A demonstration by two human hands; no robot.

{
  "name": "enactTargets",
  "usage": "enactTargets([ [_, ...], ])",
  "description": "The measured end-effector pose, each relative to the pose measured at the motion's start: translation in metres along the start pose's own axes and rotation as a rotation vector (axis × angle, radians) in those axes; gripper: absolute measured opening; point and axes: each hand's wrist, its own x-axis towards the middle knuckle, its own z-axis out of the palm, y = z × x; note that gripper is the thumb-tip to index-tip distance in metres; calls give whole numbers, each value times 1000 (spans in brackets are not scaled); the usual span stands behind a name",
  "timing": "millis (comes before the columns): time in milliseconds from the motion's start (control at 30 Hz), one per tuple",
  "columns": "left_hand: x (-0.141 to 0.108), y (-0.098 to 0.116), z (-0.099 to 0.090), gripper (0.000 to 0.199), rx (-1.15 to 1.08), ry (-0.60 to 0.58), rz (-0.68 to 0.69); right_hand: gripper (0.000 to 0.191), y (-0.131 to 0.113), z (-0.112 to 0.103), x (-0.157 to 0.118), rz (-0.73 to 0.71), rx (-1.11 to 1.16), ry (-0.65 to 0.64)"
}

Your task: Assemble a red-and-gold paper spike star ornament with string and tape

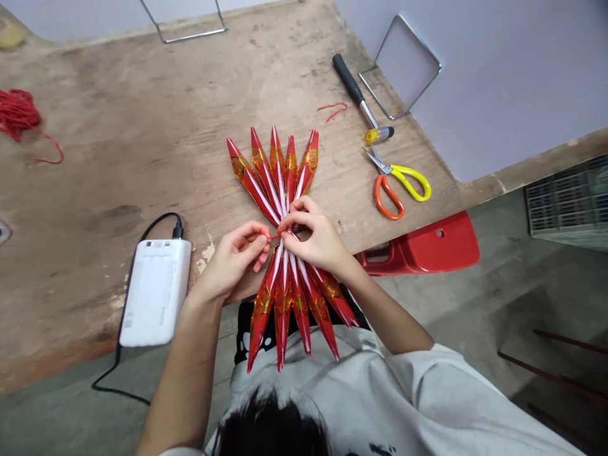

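Two bare hands are busy in my feed right now, both working at the middle of one folded paper ornament (284, 278). From my end I can see the left hand (241, 254) pinching a short red thread (274, 237) between thumb and finger, other fingers curled in. The right hand (317, 235) has thumb and forefinger closed on that same thread, right up against the ornament's waist, with its other fingers bent over the paper.

The ornament is red with gold bands and pale ridges, and it spreads into two fans of five points each. One fan sits over the counter (142, 133), the other sticks out past the front edge, above the person's lap.

Other stuff I've got in view: a white power bank (156, 292) to the left with a black cable plugged into its top end, and a ball of red yarn (19, 115) farther out on that side, loose tail trailing. On the right, a hammer (361, 99) with a black grip lies just beyond some scissors (390, 170) that have one orange and one yellow handle. A loose scrap of red string is near the hammer, and a red plastic chair (444, 244) pokes out below the counter's edge.
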Motion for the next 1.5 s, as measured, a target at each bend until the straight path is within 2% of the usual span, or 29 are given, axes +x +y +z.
enactTargets([
  [133, -3, 3, -5, 26, -82, 27, -49, 11, 1, 0, 0, 16, -8, 8],
  [233, -4, 7, -9, 26, -15, 59, -139, 11, 0, -1, 0, 32, 2, -5],
  [267, -5, 9, -10, 29, 80, 119, -149, 10, -1, -2, 0, 38, 9, -12],
  [300, -6, 12, -11, 31, 232, 228, -131, 10, -1, -3, 0, 43, 15, -21],
  [367, -8, 17, -10, 32, 633, 506, -8, 8, -2, -4, 1, 52, 26, -42],
  [400, -8, 20, -8, 30, 808, 589, 85, 8, -2, -4, 1, 56, 29, -49],
  [433, -9, 23, -6, 26, 936, 595, 180, 8, -2, -5, 0, 59, 32, -53],
  [467, -8, 26, -3, 24, 1017, 530, 261, 9, -2, -6, 0, 59, 39, -52],
  [533, -7, 28, 2, 23, 1087, 310, 342, 12, -1, -8, -2, 50, 68, -40],
  [600, -4, 29, 8, 22, 1143, 183, 330, 14, 0, -10, -3, 33, 92, -18],
  [700, -1, 25, 13, 17, 1127, 129, 288, 14, 1, -15, -3, 8, 57, -24],
  [833, 0, 22, 14, 15, 1055, 166, 305, 10, -3, -18, 2, -79, -102, -116],
  [1033, -2, 20, 13, 12, 1003, 258, 347, 6, -7, -17, 11, -141, -231, -161],
  [1367, -6, 17, 10, 13, 1135, 261, 376, 5, -1, -8, 12, -95, -233, -82],
  [1500, -5, 14, 6, 14, 1141, 253, 379, 8, -5, -13, 11, -126, -259, -117],
])
